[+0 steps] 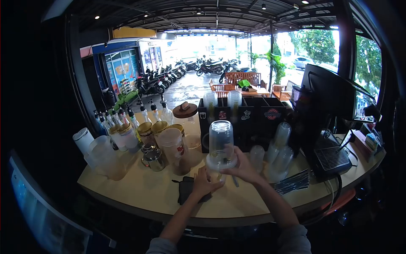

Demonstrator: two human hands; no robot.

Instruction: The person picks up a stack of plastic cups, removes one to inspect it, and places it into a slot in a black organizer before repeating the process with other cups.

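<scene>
We see a tall clear plastic cup [220, 143] held upside down above the middle of a cream curved counter [135, 192], its wide rim lowest. The right hand [246, 168] grips that rim from the right, fingers [234, 157] curled closed around the edge. The left hand [204, 183] sits just below and to the left, fingers half bent upward toward the rim; we cannot tell whether they touch it or hold anything.

A black folded cloth [184, 190] lies on the counter under the left wrist. Left of the cup stand a clear plastic measuring jug [173, 146] and a small steel pitcher [154, 160]. Behind it is a black cup-holder box [258, 120], and to the right are stacks of clear cups [277, 154].

The cup hides whatever stands directly behind it, and both forearms are cut off at the bottom edge.
</scene>
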